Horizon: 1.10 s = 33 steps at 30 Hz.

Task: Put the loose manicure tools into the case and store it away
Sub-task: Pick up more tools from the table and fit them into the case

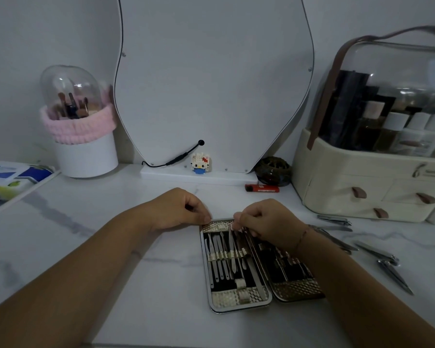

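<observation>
A white marble-patterned worktop (86, 222) with grey veins runs up to a plain pale wall (23, 33). A curvy-edged mirror (211, 84) stands on a white base against that wall, a black cable (176, 159) trailing from its foot. The light is dim and cool.

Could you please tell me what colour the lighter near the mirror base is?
Red-orange lighter, black at one end; head view.

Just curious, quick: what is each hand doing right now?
Left hand: closed, fingertips pinching the case top edge.
Right hand: closed on a thin tool.
</observation>
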Tool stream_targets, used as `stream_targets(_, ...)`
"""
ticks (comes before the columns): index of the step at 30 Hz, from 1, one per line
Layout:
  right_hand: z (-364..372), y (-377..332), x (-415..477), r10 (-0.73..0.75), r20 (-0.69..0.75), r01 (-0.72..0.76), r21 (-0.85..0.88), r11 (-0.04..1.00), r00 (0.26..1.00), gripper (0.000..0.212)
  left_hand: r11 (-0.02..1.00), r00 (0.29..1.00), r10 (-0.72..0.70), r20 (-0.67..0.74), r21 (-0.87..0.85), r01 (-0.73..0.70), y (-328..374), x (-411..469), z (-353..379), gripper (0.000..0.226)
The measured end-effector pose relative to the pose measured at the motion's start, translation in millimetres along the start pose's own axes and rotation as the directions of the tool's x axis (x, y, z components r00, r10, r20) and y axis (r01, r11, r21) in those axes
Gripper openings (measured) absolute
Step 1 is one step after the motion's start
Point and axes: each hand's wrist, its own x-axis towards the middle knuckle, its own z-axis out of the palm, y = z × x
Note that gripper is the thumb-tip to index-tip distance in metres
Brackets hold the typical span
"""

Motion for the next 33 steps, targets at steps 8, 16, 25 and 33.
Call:
stream_targets(8,-2,-6,-7,-0.001,0.035,-0.001,0.049,0.999,0.999,0.031,1.0,1.0,-0.009,0.006,-0.014,0.009,1,0,0,0.005)
stream_targets(16,-75,15,-35,0.099,-0.232,-0.078,0.096,0.992,0.968,0.013,0.999,1.0,0.002,0.013,-0.034,-0.002,1,0,1,0.007)
stream_targets(25,-93,64,-70,0.185,-0.033,-0.18,-0.44,0.88,0.982,0.013,1.0,1.0,0.006,0.0,-0.029,-0.006,3,-3,1,0.009)
stream_targets(33,-94,60,-71,0.207,-0.006,-0.189,-0.429,0.883,0.978,0.014,1.0,1.0,-0.001,-0.025,-0.029,0.0,5,-5,3,0.007)
